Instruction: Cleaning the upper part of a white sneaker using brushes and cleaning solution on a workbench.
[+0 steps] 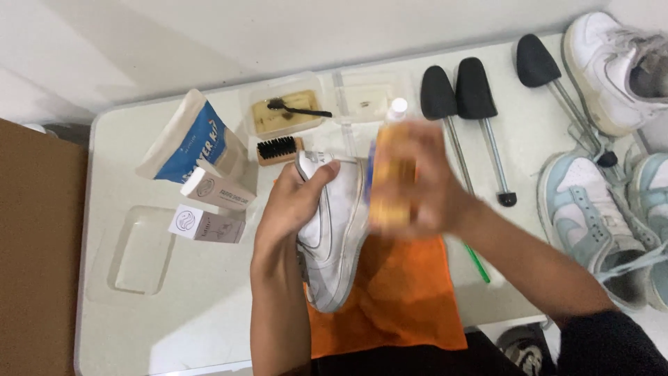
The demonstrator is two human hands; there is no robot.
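Both hands are closed on things over the orange cloth (396,292): left hand (296,202) grips the white sneaker (334,230), toe toward me, right hand (424,181) holds the blurred yellow bottle (391,177) just beside it.

Looks like a shoe-cleaning workbench: white table (174,306) crowded with shoe trees (459,94), brush (277,150), sneakers (591,223), cleaning kit pouch (191,139).
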